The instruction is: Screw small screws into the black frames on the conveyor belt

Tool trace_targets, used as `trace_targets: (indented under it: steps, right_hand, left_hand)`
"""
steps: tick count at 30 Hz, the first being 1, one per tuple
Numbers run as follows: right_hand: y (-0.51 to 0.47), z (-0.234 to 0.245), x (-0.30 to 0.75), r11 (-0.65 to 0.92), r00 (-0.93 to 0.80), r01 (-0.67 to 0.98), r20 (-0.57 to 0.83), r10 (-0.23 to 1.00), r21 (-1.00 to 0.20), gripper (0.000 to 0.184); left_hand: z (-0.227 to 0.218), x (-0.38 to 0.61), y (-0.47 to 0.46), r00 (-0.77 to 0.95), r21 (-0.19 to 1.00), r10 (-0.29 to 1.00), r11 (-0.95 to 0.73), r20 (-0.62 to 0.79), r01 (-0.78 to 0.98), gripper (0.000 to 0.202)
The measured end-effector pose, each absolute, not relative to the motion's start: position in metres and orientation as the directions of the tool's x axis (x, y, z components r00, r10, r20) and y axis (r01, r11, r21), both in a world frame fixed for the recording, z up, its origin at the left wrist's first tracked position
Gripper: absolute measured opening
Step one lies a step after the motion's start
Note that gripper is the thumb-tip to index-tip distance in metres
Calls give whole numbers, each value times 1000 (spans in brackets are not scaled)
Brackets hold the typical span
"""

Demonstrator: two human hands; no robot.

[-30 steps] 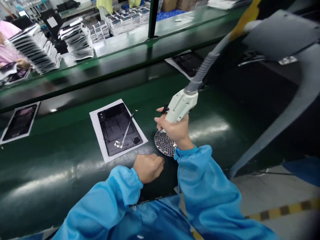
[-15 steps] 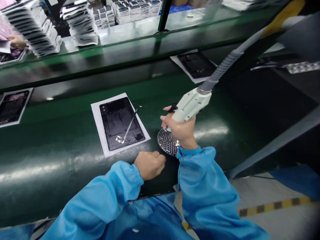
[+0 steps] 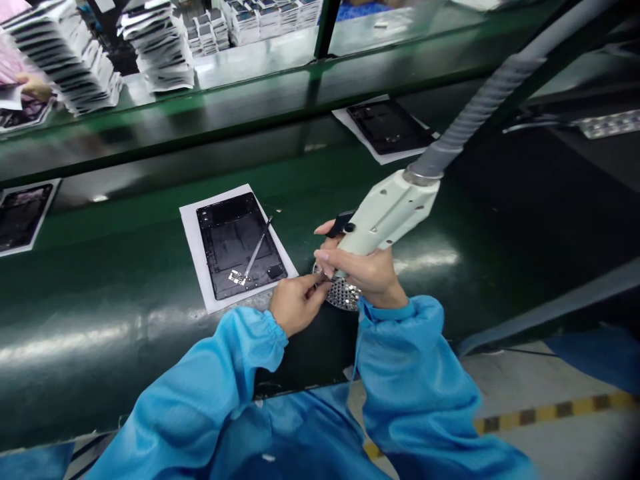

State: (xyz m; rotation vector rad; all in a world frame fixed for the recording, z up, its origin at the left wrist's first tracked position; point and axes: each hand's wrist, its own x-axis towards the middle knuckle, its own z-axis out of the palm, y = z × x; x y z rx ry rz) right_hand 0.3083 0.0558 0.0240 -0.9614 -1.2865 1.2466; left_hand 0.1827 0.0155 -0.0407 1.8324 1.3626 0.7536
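Observation:
My right hand (image 3: pixel 373 273) is wrapped round a pale green electric screwdriver (image 3: pixel 395 210) with a black lever, tilted tip-down. A ribbed grey hose runs up from its top end. My left hand (image 3: pixel 297 303) is closed in a pinch at the screwdriver's tip; whatever lies between its fingertips is too small to make out. Beneath both hands is a round metal tray (image 3: pixel 345 295) full of small holes, partly covered by them. To the left, a black tablet housing (image 3: pixel 235 233) lies on a white sheet (image 3: pixel 190 233), with a small circuit board (image 3: pixel 237 277) and a thin strip cable on it.
Another black housing (image 3: pixel 387 127) on paper lies at the back right, and one more (image 3: pixel 23 217) at the far left. Tall stacks of paper-layered parts (image 3: pixel 157 47) stand on the raised shelf. A co-worker's hand (image 3: pixel 35 87) shows at the upper left.
My left hand has risen from the bench edge to the screwdriver's tip and pinches there. The screwdriver in my right hand has shifted slightly right, lifting off the tray a little.

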Motion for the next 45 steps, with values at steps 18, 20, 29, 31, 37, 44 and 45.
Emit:
trace_targets:
  steps: [18,20,29,31,37,44,45]
  right_hand:
    - [75,3,301,278,142,-42,270,952,-960,25]
    - [75,3,300,279,137,-58,269,953,-959,25]
    - [76,0,299,266,141,-76,253,957,-961,24]
    - [76,0,299,266,136,-75,255,957,-961,24]
    - [74,1,299,270,126,-59,261,957,-961,21]
    - [75,2,298,236,122,-57,228,966,-970,22]
    - [76,3,298,235,122,-50,228,966,-971,22]
  left_hand:
    - [-43,183,9,635,432,765,-611,107,663,40]
    - [-43,183,9,638,424,760,-621,121,659,38]
    - [-46,183,9,634,415,751,-645,186,642,36]
    - [-46,183,9,634,411,750,-647,188,643,37]
    - [-47,183,9,627,391,755,-644,190,658,36]
    - [-48,182,9,625,384,747,-658,225,648,34]
    - [-48,182,9,624,383,747,-659,229,647,34]
